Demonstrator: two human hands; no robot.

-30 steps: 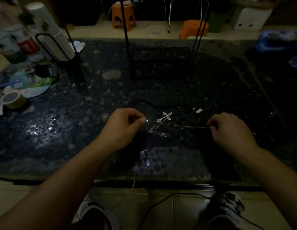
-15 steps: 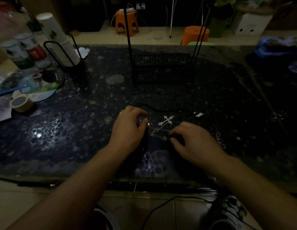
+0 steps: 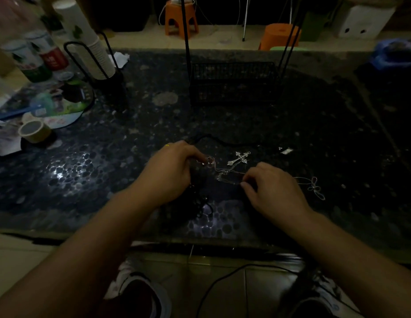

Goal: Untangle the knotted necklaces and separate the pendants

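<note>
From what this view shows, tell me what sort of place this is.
Probably a dim room at home or a small shop. Clues: a dark pebble-patterned table, a stack of paper cups in a wire holder, and orange plastic stools on the tiled floor behind.

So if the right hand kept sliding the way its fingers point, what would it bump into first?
Probably the tangle of thin silver chain at the right hand's fingertips, then likely the left hand. The cross pendant lies further back, seemingly off that line.
</note>
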